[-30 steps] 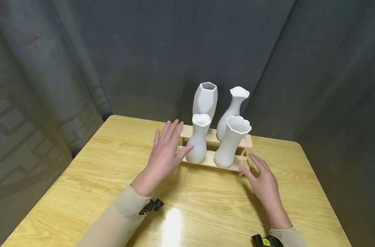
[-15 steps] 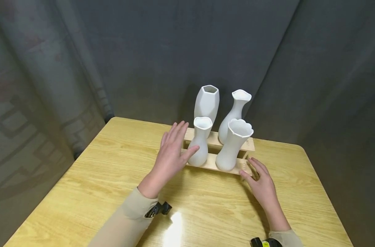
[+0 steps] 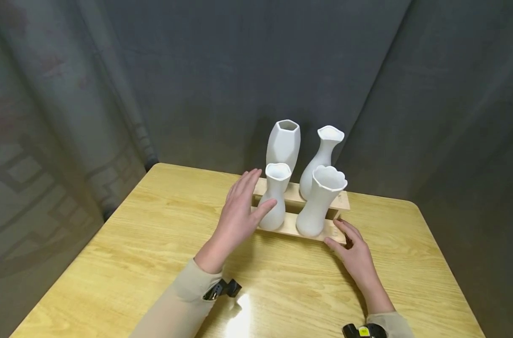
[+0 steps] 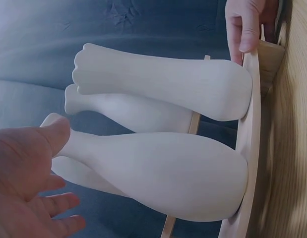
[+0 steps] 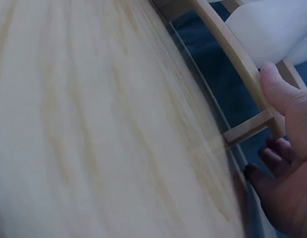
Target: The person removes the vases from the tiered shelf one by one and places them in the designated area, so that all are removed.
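A two-tier wooden stand [image 3: 290, 225] carries white vases. On its lower shelf stand a narrow-necked vase [image 3: 274, 206] at the left and a scallop-rimmed vase [image 3: 317, 209] at the right. Behind, on the upper shelf, are a faceted vase [image 3: 283, 145] and a slender vase [image 3: 317, 166] with a wavy rim. My left hand [image 3: 239, 213] is beside the front left vase, fingers extended and thumb spread in front of it; the left wrist view shows the thumb [image 4: 56, 133] near its neck. My right hand [image 3: 357, 253] grips the lower shelf's right end, thumb [image 5: 277, 89] along its front edge.
The stand is on a light wood-grain table [image 3: 155, 225] with rounded far corners. A dark grey curtain [image 3: 214, 84] hangs right behind the table, and a patterned curtain [image 3: 49, 141] is at the left.
Both hands have come closer to the stand: the left has moved right toward the front left vase, and the right has closed on the lower shelf's right end. The view has shifted slightly.
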Demonstrator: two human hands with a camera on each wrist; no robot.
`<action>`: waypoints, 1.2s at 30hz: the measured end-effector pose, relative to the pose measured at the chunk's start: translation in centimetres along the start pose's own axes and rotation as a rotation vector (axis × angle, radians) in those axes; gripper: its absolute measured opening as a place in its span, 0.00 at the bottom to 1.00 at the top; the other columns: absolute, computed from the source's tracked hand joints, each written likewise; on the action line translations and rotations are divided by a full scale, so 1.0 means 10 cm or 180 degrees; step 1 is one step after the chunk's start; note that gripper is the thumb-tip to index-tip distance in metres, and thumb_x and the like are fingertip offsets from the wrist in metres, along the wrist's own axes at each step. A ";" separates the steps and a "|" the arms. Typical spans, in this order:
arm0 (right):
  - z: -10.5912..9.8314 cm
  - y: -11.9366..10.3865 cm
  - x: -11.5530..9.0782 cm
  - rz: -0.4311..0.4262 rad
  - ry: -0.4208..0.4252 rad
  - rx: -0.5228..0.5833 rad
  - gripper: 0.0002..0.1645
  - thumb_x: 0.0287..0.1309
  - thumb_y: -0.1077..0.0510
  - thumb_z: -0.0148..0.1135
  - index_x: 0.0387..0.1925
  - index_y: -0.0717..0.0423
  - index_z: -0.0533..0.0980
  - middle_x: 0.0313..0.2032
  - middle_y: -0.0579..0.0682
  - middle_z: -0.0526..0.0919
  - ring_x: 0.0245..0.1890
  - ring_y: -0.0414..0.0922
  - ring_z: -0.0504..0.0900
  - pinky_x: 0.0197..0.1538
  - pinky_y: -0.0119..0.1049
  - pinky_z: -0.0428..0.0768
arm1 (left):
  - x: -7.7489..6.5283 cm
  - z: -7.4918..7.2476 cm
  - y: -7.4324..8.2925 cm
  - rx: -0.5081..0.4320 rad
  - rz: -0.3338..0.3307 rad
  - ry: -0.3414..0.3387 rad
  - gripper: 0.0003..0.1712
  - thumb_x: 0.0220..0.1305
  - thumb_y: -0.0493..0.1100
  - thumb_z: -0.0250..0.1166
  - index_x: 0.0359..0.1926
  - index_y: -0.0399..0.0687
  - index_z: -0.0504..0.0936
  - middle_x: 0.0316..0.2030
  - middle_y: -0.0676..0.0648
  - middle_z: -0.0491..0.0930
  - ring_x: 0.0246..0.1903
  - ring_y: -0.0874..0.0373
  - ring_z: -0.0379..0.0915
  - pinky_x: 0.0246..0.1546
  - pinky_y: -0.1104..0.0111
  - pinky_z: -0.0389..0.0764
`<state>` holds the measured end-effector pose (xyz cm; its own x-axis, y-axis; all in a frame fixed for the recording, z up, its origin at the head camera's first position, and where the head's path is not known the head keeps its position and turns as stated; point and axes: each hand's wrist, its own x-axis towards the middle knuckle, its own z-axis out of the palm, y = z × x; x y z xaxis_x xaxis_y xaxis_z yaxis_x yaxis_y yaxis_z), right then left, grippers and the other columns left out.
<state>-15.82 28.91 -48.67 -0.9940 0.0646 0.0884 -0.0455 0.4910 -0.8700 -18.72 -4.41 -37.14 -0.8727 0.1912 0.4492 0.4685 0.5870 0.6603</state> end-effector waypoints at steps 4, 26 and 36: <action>0.05 0.06 -0.03 0.0043 -0.0018 0.0173 0.47 0.72 0.49 0.76 0.84 0.55 0.66 0.85 0.58 0.56 0.85 0.62 0.54 0.61 0.09 0.61 | 0.00 0.02 0.00 -0.0093 -0.0063 0.0031 0.47 0.76 0.53 0.74 0.85 0.44 0.64 0.82 0.40 0.64 0.82 0.41 0.56 0.81 0.42 0.57; 0.09 0.11 0.00 0.0149 0.0128 0.0312 0.49 0.66 0.49 0.82 0.82 0.51 0.70 0.85 0.56 0.59 0.84 0.60 0.57 0.56 0.11 0.69 | 0.06 0.25 -0.03 -0.0304 -0.0020 0.0303 0.37 0.70 0.46 0.80 0.74 0.44 0.77 0.66 0.41 0.81 0.67 0.44 0.76 0.67 0.45 0.78; 0.15 0.12 -0.01 0.0189 0.0105 0.0276 0.50 0.65 0.46 0.82 0.82 0.50 0.70 0.84 0.53 0.60 0.84 0.57 0.58 0.56 0.13 0.72 | 0.04 0.27 -0.10 -0.0273 0.0024 0.0363 0.27 0.71 0.43 0.79 0.65 0.39 0.83 0.57 0.40 0.85 0.58 0.44 0.83 0.59 0.47 0.83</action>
<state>-15.95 28.17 -50.49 -0.9914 0.1207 0.0501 0.0036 0.4084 -0.9128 -19.91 -2.78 -39.26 -0.8502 0.1017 0.5166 0.4891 0.5156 0.7035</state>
